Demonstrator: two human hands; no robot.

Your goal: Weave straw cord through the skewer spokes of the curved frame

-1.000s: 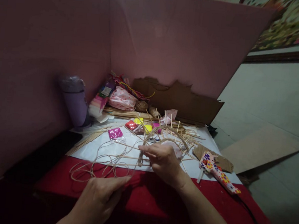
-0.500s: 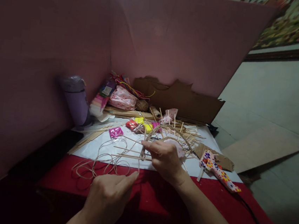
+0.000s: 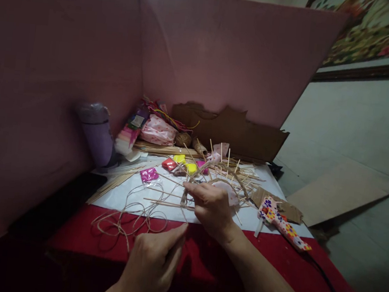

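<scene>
Pinching the twine (image 3: 183, 213) between thumb and forefinger, our left hand (image 3: 155, 264) draws it taut toward the near edge of the red cloth (image 3: 255, 257). Our right hand (image 3: 211, 207) closes on the near rim of the stick frame (image 3: 219, 178), where the twine is wound. Loose twine coils lie to the left on the white sheet (image 3: 124, 192). Right of the frame lies a patterned glue gun (image 3: 281, 223); far left stands a purple bottle (image 3: 96, 132).

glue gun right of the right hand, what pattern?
The glue gun is covered in a multicoloured flower print on a pale ground; the head view shows it, lying right of the right hand.
</scene>
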